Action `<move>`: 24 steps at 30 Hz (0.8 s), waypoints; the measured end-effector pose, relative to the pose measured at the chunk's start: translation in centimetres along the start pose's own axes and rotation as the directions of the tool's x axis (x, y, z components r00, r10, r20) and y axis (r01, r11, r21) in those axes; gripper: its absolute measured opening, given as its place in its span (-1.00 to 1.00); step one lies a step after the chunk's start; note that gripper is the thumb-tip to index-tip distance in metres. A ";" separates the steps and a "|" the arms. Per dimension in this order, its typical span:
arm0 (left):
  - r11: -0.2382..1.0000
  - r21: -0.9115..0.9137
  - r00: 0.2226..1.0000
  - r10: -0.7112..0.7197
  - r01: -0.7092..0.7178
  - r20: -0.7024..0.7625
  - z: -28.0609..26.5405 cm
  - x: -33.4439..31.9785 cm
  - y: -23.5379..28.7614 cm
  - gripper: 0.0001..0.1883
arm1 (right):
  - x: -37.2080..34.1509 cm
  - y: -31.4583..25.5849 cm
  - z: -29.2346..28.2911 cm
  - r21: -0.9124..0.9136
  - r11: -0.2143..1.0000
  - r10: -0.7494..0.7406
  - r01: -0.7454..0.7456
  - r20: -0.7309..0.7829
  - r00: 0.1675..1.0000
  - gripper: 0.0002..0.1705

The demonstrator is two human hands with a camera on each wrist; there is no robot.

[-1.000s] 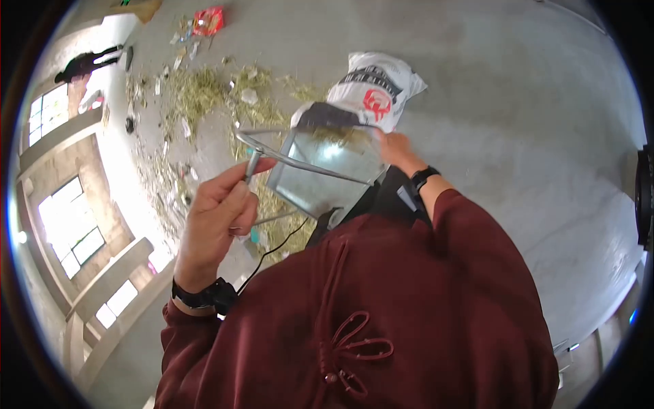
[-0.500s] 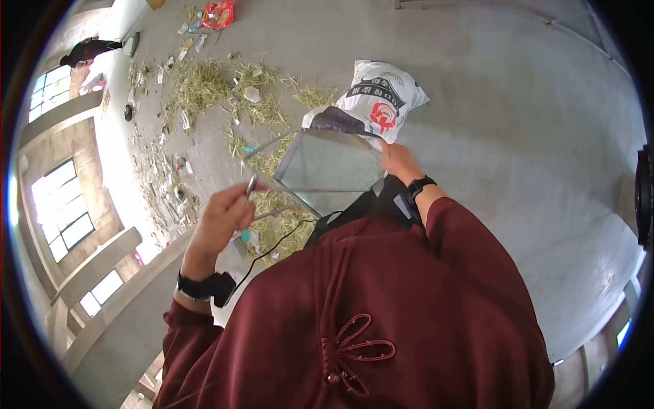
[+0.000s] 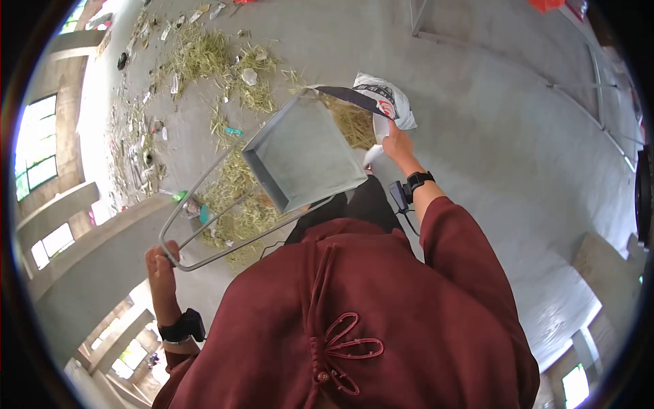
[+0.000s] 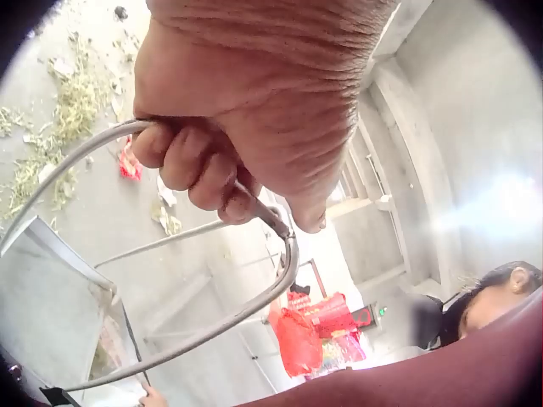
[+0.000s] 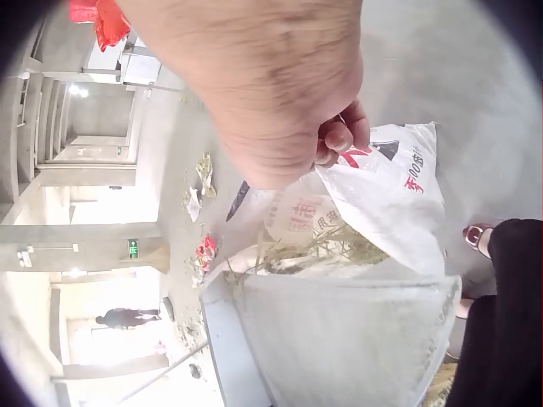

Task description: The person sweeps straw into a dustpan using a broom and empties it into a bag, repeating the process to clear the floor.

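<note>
In the head view my left hand [image 3: 162, 273] grips the far end of the bent-rod handle [image 3: 225, 249] of a grey metal dustpan [image 3: 306, 153]. The left wrist view shows those fingers [image 4: 191, 165] curled round the rod. The pan's lip lies at the mouth of a white woven sack [image 3: 402, 109] with black and red print. Dry straw [image 3: 354, 123] shows inside that mouth. My right hand [image 3: 397, 146] pinches the sack's rim, holding it up beside the pan; the right wrist view shows the fingers [image 5: 339, 140] curled at the rim, partly hidden by the wrist.
Loose straw [image 3: 197, 54] and litter lie over the floor to the left, with more straw [image 3: 238, 191] below the handle. A metal frame [image 3: 422, 31] stands at the back. Red bags [image 4: 301, 339] show in the left wrist view. A person [image 5: 127, 318] is far off.
My left hand has moved down and left with the handle end, and the dustpan now shows its whole inside. Straw has come into view in the sack's mouth. My right hand keeps holding the rim.
</note>
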State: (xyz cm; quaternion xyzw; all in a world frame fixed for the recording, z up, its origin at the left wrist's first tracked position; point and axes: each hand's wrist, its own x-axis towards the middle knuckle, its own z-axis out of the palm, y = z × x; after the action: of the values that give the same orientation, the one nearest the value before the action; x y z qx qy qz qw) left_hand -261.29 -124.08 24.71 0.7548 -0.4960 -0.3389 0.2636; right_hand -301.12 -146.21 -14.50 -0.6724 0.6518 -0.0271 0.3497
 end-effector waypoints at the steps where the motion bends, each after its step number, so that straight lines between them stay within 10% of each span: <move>1: 1.000 -0.014 0.993 0.005 -0.007 -0.116 0.0 -0.8 -0.3 -0.45 | 0.6 -0.1 -0.6 0.015 1.000 0.004 -0.004 -0.009 1.000 -0.41; 7: 0.979 -0.145 0.953 -0.174 0.141 -0.248 0.4 -5.6 -4.4 -0.48 | 2.0 -1.4 -0.9 0.065 0.998 -0.005 0.010 -0.071 0.997 -0.40; 12: 0.912 -0.258 0.764 -0.408 0.318 -0.500 2.7 -8.0 -5.6 -0.55 | 1.9 -3.2 -1.1 0.020 0.988 -0.148 0.152 -0.117 0.982 -0.42; 20: 0.744 -0.543 0.650 -0.640 0.389 -0.411 3.2 -12.2 -11.4 -0.64 | 8.1 -1.5 -4.0 -0.018 0.961 -0.272 0.278 -0.277 0.922 -0.46; 24: 0.609 -0.689 0.577 -0.746 0.393 -0.331 5.1 -13.9 -15.4 -0.67 | 15.2 -2.7 -11.3 0.538 0.837 -0.011 0.104 -0.173 0.985 -0.44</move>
State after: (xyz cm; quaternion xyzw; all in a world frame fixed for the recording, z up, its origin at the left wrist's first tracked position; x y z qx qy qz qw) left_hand -260.32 -105.79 13.65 0.8333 0.0165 -0.2807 0.4760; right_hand -302.05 -164.97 -10.99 -0.5600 0.6229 -0.2767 0.4709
